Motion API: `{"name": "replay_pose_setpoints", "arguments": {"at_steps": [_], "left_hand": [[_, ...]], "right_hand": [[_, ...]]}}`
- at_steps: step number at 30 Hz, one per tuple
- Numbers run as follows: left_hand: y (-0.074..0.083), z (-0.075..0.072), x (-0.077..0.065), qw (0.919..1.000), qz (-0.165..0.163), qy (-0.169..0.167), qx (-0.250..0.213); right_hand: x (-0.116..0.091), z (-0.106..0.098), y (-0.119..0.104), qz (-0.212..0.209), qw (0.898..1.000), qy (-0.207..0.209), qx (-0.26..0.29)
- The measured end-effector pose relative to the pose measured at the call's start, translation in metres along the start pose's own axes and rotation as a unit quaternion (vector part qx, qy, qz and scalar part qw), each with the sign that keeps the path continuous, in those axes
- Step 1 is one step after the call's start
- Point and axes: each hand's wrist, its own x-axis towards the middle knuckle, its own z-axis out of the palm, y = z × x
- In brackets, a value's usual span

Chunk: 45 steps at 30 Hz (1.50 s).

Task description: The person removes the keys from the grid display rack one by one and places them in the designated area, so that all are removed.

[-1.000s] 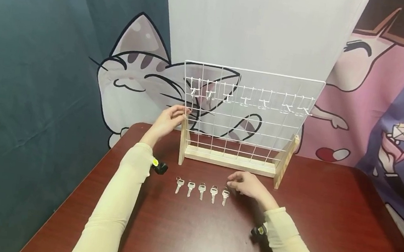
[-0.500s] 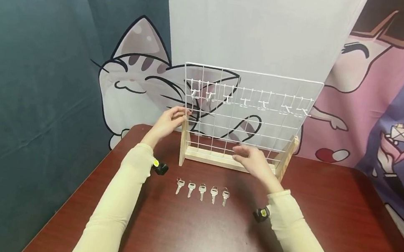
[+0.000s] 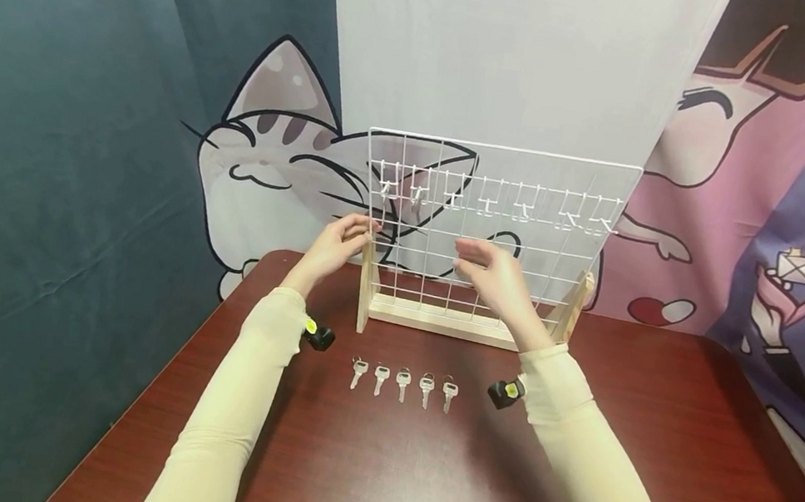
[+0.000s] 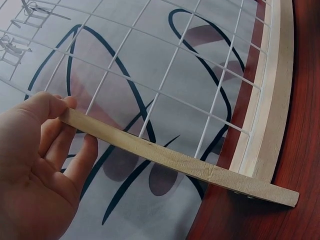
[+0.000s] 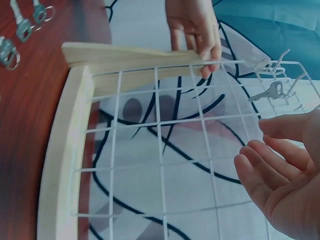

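My left hand grips the top of the left wooden upright of a white wire grid rack, thumb on one side and fingers on the other. My right hand hovers in front of the grid, with fingers loosely bent and nothing seen between them. Small white hooks line the upper grid. On the leftmost two hooks hang keys; one key shows near my right thumb in the right wrist view. Several silver keys, each with a ring, lie in a row on the table before the rack.
A wooden bar joins the rack's uprights at the bottom. The right upright stands on the dark red table. Behind hangs a cloth backdrop with cartoon figures; a teal curtain is at the left.
From beside the rightmost key on the table, my right hand has risen and moved forward to the grid. My left hand keeps its place on the upright. The row of keys looks the same.
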Motion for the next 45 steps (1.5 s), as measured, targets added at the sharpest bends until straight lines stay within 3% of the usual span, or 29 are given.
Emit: {"name": "replay_pose_setpoints", "arguments": {"at_steps": [9, 15, 20, 29, 45], "left_hand": [[0.004, -0.002, -0.002, 0.9998, -0.006, -0.014, -0.009], [-0.001, -0.004, -0.001, 0.9996, 0.019, -0.011, 0.019], [-0.003, -0.006, -0.001, 0.9982, 0.033, -0.004, 0.051], [-0.003, -0.006, -0.002, 0.9974, 0.042, 0.026, 0.052], [0.001, -0.002, 0.004, 0.9981, 0.047, 0.032, 0.024]], "right_hand": [[0.015, 0.004, -0.017, -0.002, 0.998, 0.01, 0.056], [0.023, 0.011, -0.026, 0.005, 0.994, 0.023, 0.105], [0.03, 0.018, -0.031, 0.007, 0.993, 0.035, 0.115], [0.04, 0.029, -0.041, 0.005, 0.993, 0.036, 0.11], [0.049, 0.043, -0.045, 0.011, 0.988, 0.055, 0.142]]}}
